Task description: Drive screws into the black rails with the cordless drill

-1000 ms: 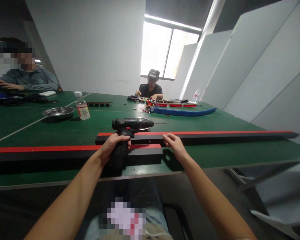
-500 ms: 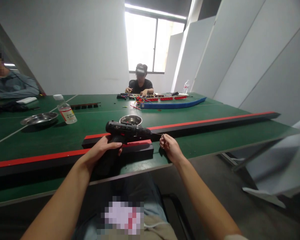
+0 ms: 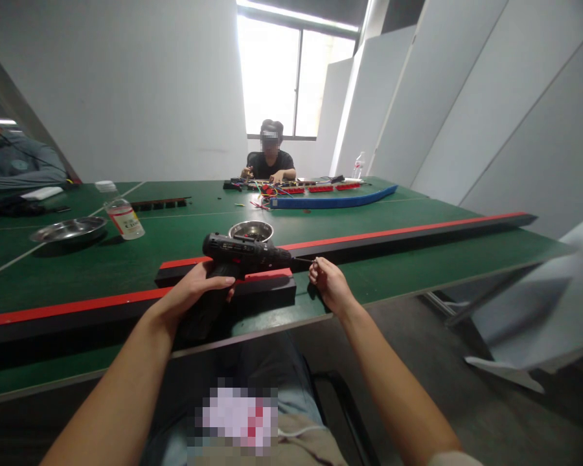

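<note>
A black cordless drill [image 3: 243, 251] lies sideways in the grip of my left hand [image 3: 197, 291], its chuck pointing right. From the chuck a long thin bit [image 3: 302, 260] reaches to my right hand [image 3: 328, 281], whose thumb and fingers are pinched at the bit's tip. Whatever small piece sits in that pinch is too small to name. Below and behind the drill are two long black bars with red tops: the nearer bar [image 3: 78, 320] runs off to the left, and the farther bar [image 3: 408, 234] stretches to the right.
Just behind the drill stands a small metal bowl [image 3: 251, 230] with small parts in it. To the left are a plastic bottle [image 3: 125, 217] and a metal dish [image 3: 68, 232]. Farther back lies a blue strip [image 3: 335, 202], with wires and a co-worker [image 3: 271, 162] beyond it.
The whole view has shifted slightly. Both hands and the drill keep the same pose, with the right fingers still at the bit's tip.
</note>
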The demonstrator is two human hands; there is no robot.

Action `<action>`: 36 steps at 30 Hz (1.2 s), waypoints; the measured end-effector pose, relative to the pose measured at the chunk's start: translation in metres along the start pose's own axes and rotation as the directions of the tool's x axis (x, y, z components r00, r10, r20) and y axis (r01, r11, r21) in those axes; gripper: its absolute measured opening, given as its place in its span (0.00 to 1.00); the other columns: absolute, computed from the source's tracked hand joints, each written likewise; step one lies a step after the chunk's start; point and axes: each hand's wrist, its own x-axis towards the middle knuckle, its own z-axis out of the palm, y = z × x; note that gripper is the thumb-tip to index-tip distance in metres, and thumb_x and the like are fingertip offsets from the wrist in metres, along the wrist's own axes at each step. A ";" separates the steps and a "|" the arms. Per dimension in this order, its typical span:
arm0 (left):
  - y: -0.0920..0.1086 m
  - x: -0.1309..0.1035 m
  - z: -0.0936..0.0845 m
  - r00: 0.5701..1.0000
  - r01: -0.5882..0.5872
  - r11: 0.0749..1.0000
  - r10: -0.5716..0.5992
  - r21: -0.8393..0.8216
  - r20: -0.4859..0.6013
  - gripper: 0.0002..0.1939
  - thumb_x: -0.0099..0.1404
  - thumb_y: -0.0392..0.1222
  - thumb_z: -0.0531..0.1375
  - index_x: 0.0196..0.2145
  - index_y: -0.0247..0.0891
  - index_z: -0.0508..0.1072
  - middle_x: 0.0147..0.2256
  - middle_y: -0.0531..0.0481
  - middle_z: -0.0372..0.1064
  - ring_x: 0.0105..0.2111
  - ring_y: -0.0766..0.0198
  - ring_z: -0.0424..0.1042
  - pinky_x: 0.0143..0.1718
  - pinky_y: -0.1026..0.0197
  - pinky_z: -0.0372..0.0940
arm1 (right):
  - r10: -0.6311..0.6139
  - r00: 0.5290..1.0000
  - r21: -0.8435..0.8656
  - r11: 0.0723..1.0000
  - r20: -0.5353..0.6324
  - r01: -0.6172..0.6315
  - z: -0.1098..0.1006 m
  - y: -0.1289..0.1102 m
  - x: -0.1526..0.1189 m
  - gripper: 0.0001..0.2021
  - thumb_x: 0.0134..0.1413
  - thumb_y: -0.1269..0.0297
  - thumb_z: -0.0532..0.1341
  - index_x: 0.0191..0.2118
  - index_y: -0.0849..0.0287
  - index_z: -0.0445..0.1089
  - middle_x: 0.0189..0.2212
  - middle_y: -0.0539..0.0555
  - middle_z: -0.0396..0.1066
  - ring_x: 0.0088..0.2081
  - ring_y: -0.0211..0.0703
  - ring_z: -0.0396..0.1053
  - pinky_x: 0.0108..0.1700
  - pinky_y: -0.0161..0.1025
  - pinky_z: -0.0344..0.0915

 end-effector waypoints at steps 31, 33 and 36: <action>0.067 0.010 0.001 0.965 -0.261 0.797 0.235 0.545 0.118 0.15 0.53 0.42 0.69 0.36 0.29 0.81 0.32 0.46 0.76 0.31 0.62 0.69 0.31 0.65 0.64 | 0.014 0.999 -0.051 0.999 0.048 -0.012 0.001 -0.004 -0.005 0.19 0.48 0.49 0.69 0.25 0.56 0.62 0.24 0.49 0.60 0.25 0.37 0.56 0.27 0.37 0.53; 0.066 0.008 0.001 0.966 -0.256 0.793 0.229 0.553 0.119 0.14 0.54 0.43 0.69 0.35 0.29 0.81 0.32 0.46 0.76 0.31 0.62 0.69 0.32 0.65 0.64 | 0.013 0.999 -0.043 0.999 0.041 -0.011 0.001 -0.004 -0.005 0.19 0.48 0.50 0.69 0.26 0.56 0.62 0.24 0.49 0.62 0.25 0.37 0.57 0.27 0.37 0.53; 0.063 0.005 0.001 0.969 -0.245 0.785 0.223 0.569 0.110 0.13 0.55 0.44 0.69 0.33 0.30 0.80 0.28 0.48 0.74 0.28 0.63 0.69 0.30 0.65 0.63 | 0.022 1.000 -0.028 0.999 0.019 -0.021 0.002 -0.004 -0.005 0.17 0.46 0.51 0.69 0.26 0.56 0.63 0.25 0.50 0.64 0.25 0.37 0.59 0.26 0.37 0.53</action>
